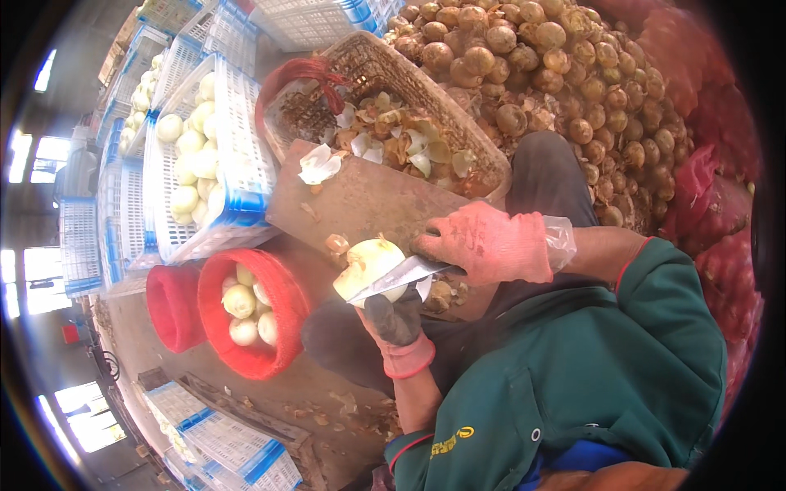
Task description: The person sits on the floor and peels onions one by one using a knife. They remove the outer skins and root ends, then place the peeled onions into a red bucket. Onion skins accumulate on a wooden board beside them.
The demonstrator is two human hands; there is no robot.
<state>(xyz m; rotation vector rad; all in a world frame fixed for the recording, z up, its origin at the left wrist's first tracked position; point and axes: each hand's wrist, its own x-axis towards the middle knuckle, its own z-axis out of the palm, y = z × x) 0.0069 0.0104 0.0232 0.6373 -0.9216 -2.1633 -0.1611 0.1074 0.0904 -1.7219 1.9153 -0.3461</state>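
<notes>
My left hand, in a pink glove with dark fingers, is closed around the underside of a pale, mostly peeled onion. In my right hand, gloved in pink with a clear plastic cuff at the wrist, is a knife. Its blade lies across the lower side of the onion, pointing to the left; the handle is hidden by my fingers. Beneath them, a brown board carries scraps of skin, with white onion layers at its far end.
Beyond the board stands a dirty basket of peelings. Unpeeled onions form a heap at the far right, beside red mesh sacks. White-and-blue crates of peeled onions stand at the left. A red mesh-lined container holds several peeled onions.
</notes>
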